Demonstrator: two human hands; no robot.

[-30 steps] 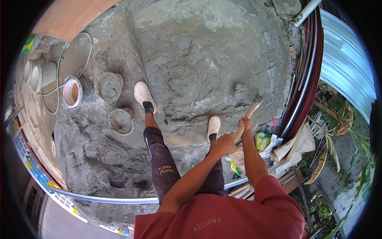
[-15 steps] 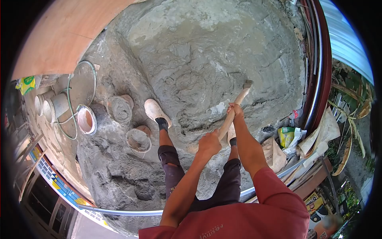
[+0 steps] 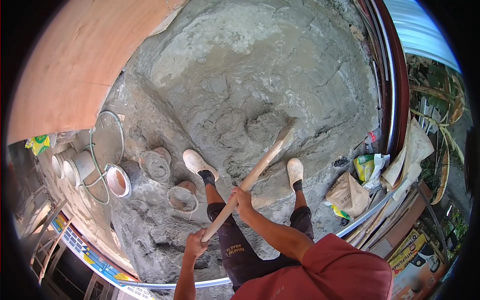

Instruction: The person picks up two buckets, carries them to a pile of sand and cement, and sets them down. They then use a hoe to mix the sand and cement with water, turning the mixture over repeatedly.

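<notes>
Wooden handle (image 3: pixel 252 172) in left hand (image 3: pixel 195 246), right hand (image 3: pixel 243 200); "JAKARTA" trousers (image 3: pixel 235 250)

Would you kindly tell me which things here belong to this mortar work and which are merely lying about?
In use: hoe handle, held by left hand and right hand; wet mortar heap.
Lying about: buckets, green hose, paper sack, plywood sheet.

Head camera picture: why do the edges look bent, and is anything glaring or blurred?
In the head view, a fisheye lens curves the plywood board and blackens the corners; sunlight glares on the wet cement; the wooden handle looks sharp.
</notes>
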